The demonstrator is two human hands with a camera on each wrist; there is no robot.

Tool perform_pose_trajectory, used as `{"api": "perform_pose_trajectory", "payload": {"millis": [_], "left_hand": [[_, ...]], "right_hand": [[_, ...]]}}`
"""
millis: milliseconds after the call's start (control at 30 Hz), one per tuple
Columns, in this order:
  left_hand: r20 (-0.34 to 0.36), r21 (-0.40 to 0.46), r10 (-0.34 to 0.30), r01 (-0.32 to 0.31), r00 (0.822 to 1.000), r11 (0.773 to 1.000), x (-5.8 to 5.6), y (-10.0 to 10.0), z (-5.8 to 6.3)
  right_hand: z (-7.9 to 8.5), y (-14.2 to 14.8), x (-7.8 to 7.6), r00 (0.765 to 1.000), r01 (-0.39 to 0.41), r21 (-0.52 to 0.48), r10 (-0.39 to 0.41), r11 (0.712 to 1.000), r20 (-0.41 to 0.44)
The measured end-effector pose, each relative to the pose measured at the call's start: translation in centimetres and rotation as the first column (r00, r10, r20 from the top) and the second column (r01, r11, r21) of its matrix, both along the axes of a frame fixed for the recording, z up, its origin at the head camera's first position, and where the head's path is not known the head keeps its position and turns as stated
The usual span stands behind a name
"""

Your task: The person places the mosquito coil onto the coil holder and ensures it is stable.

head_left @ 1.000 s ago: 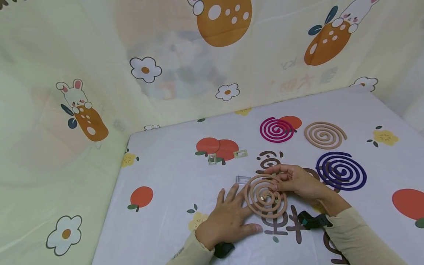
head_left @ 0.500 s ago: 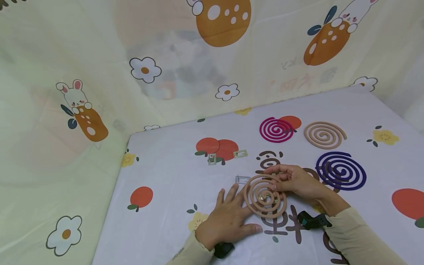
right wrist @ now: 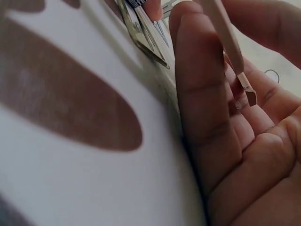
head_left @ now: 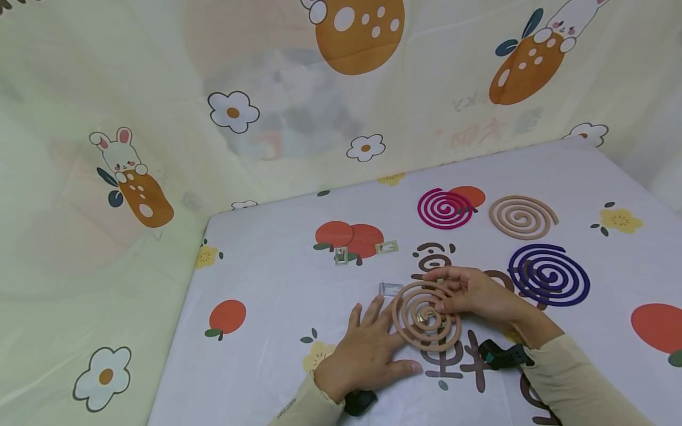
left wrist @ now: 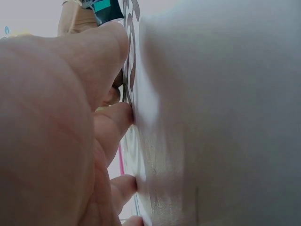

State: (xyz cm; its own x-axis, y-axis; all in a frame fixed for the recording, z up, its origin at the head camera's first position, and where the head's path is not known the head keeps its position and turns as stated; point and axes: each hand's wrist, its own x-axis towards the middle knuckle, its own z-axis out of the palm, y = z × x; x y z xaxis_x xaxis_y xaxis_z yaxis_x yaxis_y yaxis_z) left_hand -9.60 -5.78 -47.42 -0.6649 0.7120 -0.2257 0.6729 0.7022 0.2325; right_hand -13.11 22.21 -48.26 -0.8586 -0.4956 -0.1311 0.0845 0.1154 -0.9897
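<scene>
A tan mosquito coil [head_left: 428, 312] is pinched at its right side by my right hand [head_left: 482, 296], thumb in front. Under the coil's centre glints a small metal coil stand [right wrist: 143, 40], mostly hidden in the head view. My left hand [head_left: 366, 350] rests palm down with spread fingers, its index finger reaching beneath the coil. In the right wrist view, a fingertip [right wrist: 153, 8] lies close beside the stand; whether it touches cannot be told. Just beyond the left fingers lies another metal stand [head_left: 391, 289].
At the back right lie a magenta coil [head_left: 444, 209], a second tan coil [head_left: 522, 217] and a dark blue coil [head_left: 550, 275]. Two more metal stands, one left [head_left: 341, 256] and one right [head_left: 387, 247], lie further back on the printed tablecloth [head_left: 272, 266]. A patterned curtain [head_left: 298, 171] rises behind.
Both hands stay almost still. The right hand's fingers have shifted very slightly on the coil, which keeps its place.
</scene>
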Motion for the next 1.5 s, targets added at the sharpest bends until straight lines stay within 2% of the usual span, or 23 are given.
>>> {"api": "perform_pose_trajectory", "payload": {"millis": [200, 333, 633, 967, 1500], "left_hand": [[-0.008, 0.005, -0.001, 0.001, 1.0, 1.0, 0.04, 0.01, 0.11], [-0.029, 0.009, -0.009, 0.01, 1.0, 1.0, 0.06, -0.03, 0.09], [-0.054, 0.011, -0.016, 0.017, 0.998, 1.0, 0.1, -0.06, 0.03], [-0.05, 0.009, -0.009, 0.009, 0.999, 1.0, 0.01, -0.03, -0.38], [-0.044, 0.001, -0.008, 0.008, 0.999, 1.0, 0.05, 0.04, -0.32]], "right_hand": [[0.01, 0.1, 0.05, 0.999, -0.022, -0.03, 0.021, 0.999, -0.038], [-0.03, 0.06, 0.06, 0.999, -0.033, -0.062, 0.031, 0.998, -0.02], [-0.21, -0.15, 0.0, 0.999, -0.03, -0.029, 0.029, 0.999, -0.019], [0.11, -0.33, 0.16, 1.0, -0.023, -0.058, 0.022, 0.998, -0.007], [0.03, -0.37, 0.16, 1.0, -0.001, -0.02, 0.001, 1.0, -0.005]]}}
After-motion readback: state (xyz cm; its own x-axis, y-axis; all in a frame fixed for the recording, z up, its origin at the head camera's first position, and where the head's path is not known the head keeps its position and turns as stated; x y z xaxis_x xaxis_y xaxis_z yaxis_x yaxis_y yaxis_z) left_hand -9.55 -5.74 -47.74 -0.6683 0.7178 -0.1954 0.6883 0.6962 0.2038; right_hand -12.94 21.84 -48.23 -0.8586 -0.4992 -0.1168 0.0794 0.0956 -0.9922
